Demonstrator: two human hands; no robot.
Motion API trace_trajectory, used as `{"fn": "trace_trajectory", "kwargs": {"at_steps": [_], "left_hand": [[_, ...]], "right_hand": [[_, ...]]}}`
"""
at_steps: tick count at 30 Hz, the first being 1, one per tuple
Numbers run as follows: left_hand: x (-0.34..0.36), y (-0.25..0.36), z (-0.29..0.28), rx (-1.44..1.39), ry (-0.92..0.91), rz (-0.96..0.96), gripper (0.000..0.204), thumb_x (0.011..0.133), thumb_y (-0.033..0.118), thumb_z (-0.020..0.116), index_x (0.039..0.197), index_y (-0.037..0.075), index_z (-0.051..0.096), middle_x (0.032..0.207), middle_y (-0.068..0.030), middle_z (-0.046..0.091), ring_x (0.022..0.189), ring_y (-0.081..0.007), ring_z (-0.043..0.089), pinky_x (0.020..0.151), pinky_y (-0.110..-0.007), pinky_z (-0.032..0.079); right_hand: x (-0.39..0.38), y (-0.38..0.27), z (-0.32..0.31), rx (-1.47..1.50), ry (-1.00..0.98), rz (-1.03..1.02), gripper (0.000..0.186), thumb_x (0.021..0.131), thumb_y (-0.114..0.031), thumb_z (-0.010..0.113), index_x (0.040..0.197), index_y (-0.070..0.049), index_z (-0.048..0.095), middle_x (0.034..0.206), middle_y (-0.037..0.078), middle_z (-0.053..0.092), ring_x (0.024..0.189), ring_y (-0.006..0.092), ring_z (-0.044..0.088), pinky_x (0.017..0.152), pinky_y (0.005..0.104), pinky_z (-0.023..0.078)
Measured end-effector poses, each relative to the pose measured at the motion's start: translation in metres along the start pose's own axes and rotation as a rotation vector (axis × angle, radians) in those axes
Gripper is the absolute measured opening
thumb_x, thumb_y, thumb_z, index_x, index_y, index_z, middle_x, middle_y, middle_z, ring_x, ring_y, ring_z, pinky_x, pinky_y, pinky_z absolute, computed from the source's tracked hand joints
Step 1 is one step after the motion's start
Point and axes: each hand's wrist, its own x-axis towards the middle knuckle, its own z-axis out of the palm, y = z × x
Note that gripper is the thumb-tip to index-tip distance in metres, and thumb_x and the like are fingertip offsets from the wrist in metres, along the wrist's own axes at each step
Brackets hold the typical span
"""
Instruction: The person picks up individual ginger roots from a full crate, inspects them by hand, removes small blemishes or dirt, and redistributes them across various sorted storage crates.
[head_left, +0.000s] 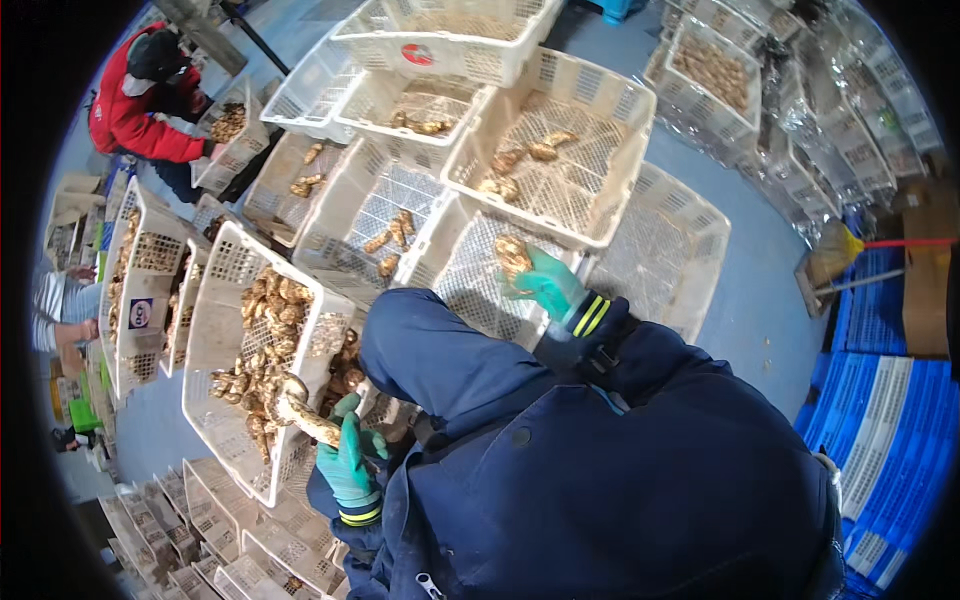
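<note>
Both of my hands wear green gloves. My left hand (352, 458) is closed on the thick pale stem of a large mushroom (310, 418), at the near right side of a tilted white plastic crate (212, 335). Several brown and cream mushrooms (275, 305) lie heaped in that crate. My right hand (550, 284) grips a shorter, knobbly mushroom (512, 257) over a white mesh-bottomed crate (462, 258). In the crate (633, 112) just beyond it lie a few mushrooms (543, 150). Further mushrooms (397, 230) sit in the crate to its left.
Other white crates (460, 45) are stacked at the far side. A person in a red jacket (130, 108) handles a mushroom-filled crate at the far left. Plastic-wrapped crates (715, 75) stand at the far right, near a broom (835, 255) and blue crates (895, 440).
</note>
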Motion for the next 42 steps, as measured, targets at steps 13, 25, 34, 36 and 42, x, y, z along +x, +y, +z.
{"fn": "trace_trajectory", "kwargs": {"at_steps": [13,25,34,36,42], "left_hand": [[-0.011,-0.01,0.008,0.153,-0.076,0.021,0.039,0.094,0.028,0.049,0.118,-0.003,0.053,0.1,-0.0122,0.063,0.048,-0.0109,0.05,0.044,-0.023,0.041],[-0.02,0.006,0.04,0.244,-0.093,-0.181,0.023,0.088,0.008,0.057,0.109,-0.002,0.059,0.07,-0.0046,0.059,0.049,-0.0096,0.051,0.047,-0.022,0.041],[-0.004,-0.009,0.037,0.661,0.033,0.385,0.029,0.076,0.017,0.072,0.098,0.001,0.064,0.079,-0.0093,0.064,0.07,-0.0167,0.061,0.064,-0.029,0.048],[-0.005,-0.004,0.035,0.861,0.149,0.351,0.032,0.073,0.025,0.073,0.096,0.005,0.065,0.079,-0.0116,0.064,0.071,-0.0263,0.063,0.064,-0.033,0.049],[-0.02,0.002,0.013,0.834,0.28,0.319,0.04,0.074,0.036,0.07,0.103,0.01,0.06,0.082,-0.0146,0.064,0.073,-0.0314,0.063,0.064,-0.04,0.05]], "right_hand": [[-0.172,0.109,-0.27,0.175,0.791,0.422,0.017,0.08,-0.018,0.058,0.083,-0.001,0.058,0.059,0.006,0.057,0.058,0.026,0.057,0.063,0.0419,0.049],[-0.095,0.072,-0.279,0.34,0.966,0.124,0.041,0.09,-0.03,0.049,0.126,-0.01,0.045,0.121,0.016,0.049,0.101,0.0343,0.053,0.086,0.0471,0.045],[-0.038,-0.028,0.079,-0.491,-0.564,-0.253,0.039,0.093,-0.017,0.051,0.125,0.004,0.044,0.109,0.013,0.06,0.101,0.0177,0.057,0.09,0.0279,0.045],[-0.031,0.006,0.151,-0.414,-0.687,-0.018,0.04,0.091,-0.017,0.053,0.124,0.005,0.045,0.102,0.015,0.06,0.095,0.0177,0.058,0.081,0.029,0.045],[-0.011,0.063,0.217,-0.61,-0.686,-0.296,0.027,0.085,-0.021,0.063,0.101,0.0,0.06,0.074,0.008,0.056,0.066,0.0145,0.054,0.056,0.0276,0.043]]}}
